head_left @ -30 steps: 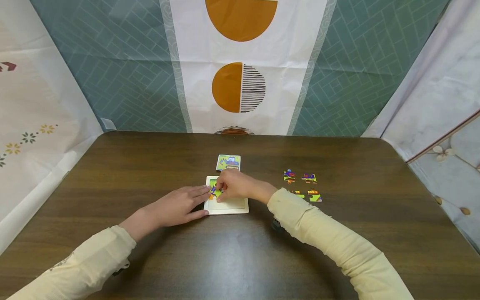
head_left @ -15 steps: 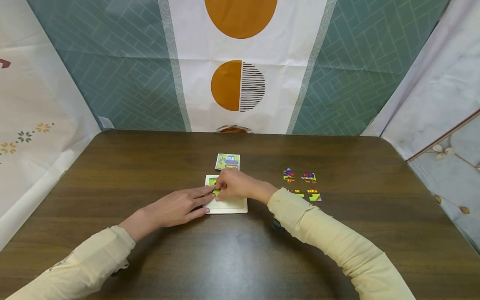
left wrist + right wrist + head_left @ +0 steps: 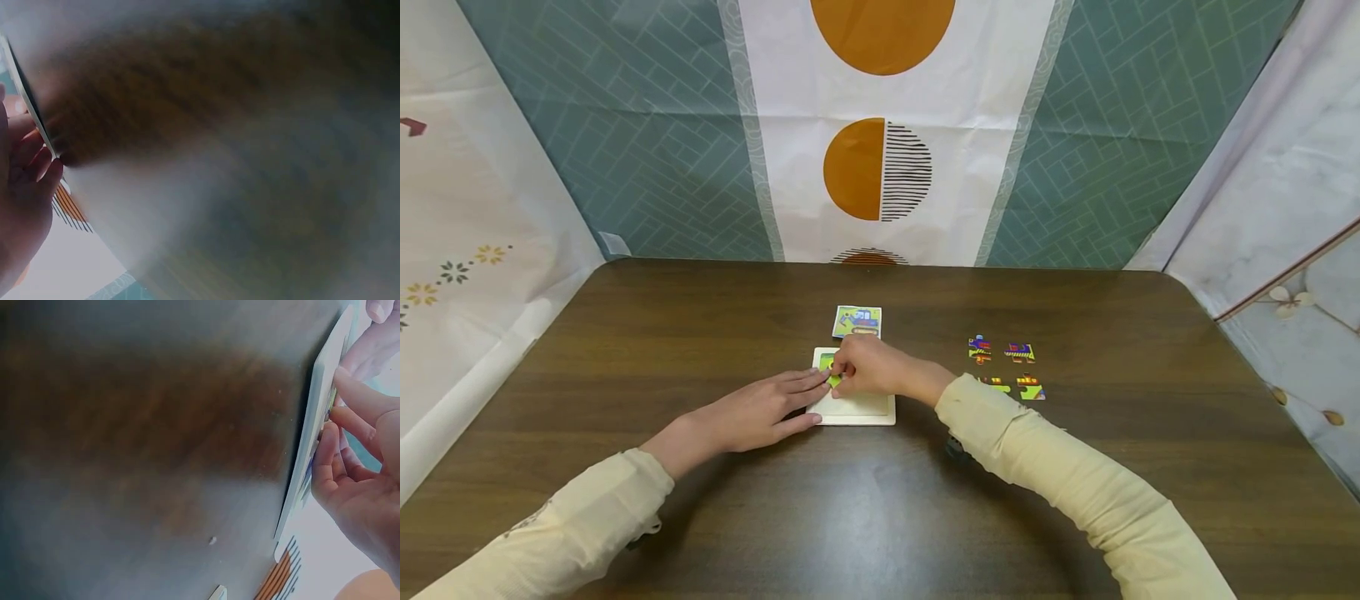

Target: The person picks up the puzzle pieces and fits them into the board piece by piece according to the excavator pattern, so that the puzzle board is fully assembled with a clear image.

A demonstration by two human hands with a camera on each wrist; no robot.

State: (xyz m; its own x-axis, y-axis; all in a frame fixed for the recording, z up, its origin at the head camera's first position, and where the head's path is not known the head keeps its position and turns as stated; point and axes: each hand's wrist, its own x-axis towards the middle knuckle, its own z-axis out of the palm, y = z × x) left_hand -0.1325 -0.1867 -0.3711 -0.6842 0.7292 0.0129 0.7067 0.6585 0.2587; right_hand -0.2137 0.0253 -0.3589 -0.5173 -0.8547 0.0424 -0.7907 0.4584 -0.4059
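Note:
A cream puzzle tray (image 3: 855, 411) lies flat on the table, with a green jigsaw piece (image 3: 826, 362) showing in its upper left part. My left hand (image 3: 767, 412) rests over the tray's left side, its fingers fairly straight, the thumb at the lower left edge. My right hand (image 3: 872, 367) bends over the tray's upper middle; thumb and index finger pinch a small jigsaw piece (image 3: 834, 381), mostly hidden by the fingers. In the right wrist view the right hand (image 3: 362, 437) is at the tray (image 3: 312, 431), seen edge-on. The left wrist view shows the left hand (image 3: 28, 181) at the tray's rim.
Behind the tray lies a picture card (image 3: 857, 321) with a blue excavator. To the right are several loose jigsaw pieces (image 3: 1019, 353), some partly hidden by the right sleeve (image 3: 1045, 458). The dark wooden table (image 3: 700, 325) ends at a patterned cloth backdrop (image 3: 685, 142).
My left fingertips have slid slightly right, further over the tray and the piece at its left. My right hand stays almost in place, its fingers shifted slightly left.

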